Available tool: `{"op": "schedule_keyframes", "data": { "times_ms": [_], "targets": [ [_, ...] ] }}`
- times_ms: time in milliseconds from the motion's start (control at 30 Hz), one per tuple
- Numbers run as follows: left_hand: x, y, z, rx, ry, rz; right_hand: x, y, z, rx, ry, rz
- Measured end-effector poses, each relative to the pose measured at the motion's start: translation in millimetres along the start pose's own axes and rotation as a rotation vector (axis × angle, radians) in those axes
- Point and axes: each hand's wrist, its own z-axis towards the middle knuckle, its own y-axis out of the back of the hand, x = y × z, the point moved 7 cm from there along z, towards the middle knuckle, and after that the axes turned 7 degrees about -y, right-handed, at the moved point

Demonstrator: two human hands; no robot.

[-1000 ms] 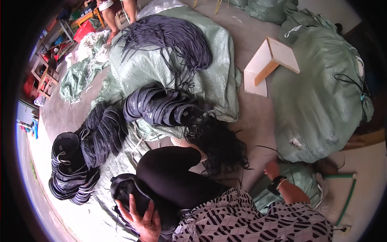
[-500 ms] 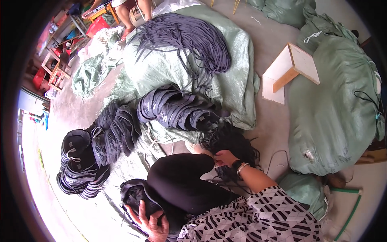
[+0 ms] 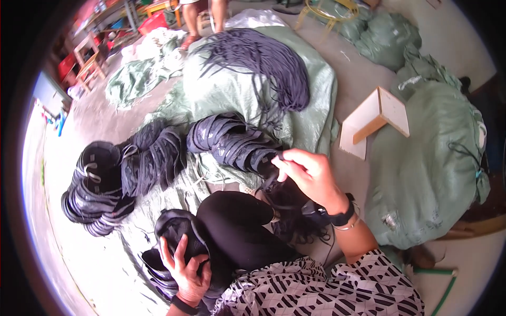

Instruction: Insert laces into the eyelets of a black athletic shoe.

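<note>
My left hand (image 3: 185,266) grips a dark shoe upper (image 3: 176,224) beside my left thigh, fingers spread over its mesh and the thumb hidden. More dark uppers lie stacked under it. My right hand (image 3: 310,176) is raised past my knee, thumb and forefinger pinched on what looks like a black shoelace, part of it hidden. Below that hand, a tangle of black laces (image 3: 292,210) hangs beside my leg. Just beyond stands a curved row of nested dark shoe uppers (image 3: 226,138), with further stacks of uppers (image 3: 97,184) to the left.
A bundle of dark purple-grey laces (image 3: 279,68) lies on a pale green woven sheet (image 3: 321,95). To the right are a white-topped wooden stand (image 3: 377,118) and a large stuffed green sack (image 3: 427,168). Another person's legs (image 3: 219,16) show at the back, near a yellow stool (image 3: 332,13).
My right hand has lifted from beside my knee, moving up and away, with a dark strand at its fingertips. My left hand stays on the shoe upper. The view has shifted slightly.
</note>
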Motion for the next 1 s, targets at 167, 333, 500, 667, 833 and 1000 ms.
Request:
{"op": "schedule_keyframes", "data": {
  "times_ms": [167, 333, 500, 667, 833, 1000],
  "targets": [
    [13, 47, 27, -0.016, 0.223, -0.224, 75, -25, -11, 0.214, 0.006, 0.318],
    [-35, 68, 78, -0.25, 0.105, -1.135, 136, -71, -24, 0.489, -0.019, 0.522],
    [-42, 55, 64, 0.146, 0.229, -1.474, 138, -67, -11, 0.439, -0.12, 0.814],
    [37, 62, -16, 0.077, 0.496, -1.215, 40, 1, 25, 0.256, -0.494, 1.29],
    [61, 55, -95, 0.265, 0.769, -0.968, -82, 44, 5, -0.055, -0.704, 0.938],
    [50, 43, -101, 0.191, 0.784, -0.838, -103, 27, -3, 0.111, -0.375, -1.196]
  ]
}}
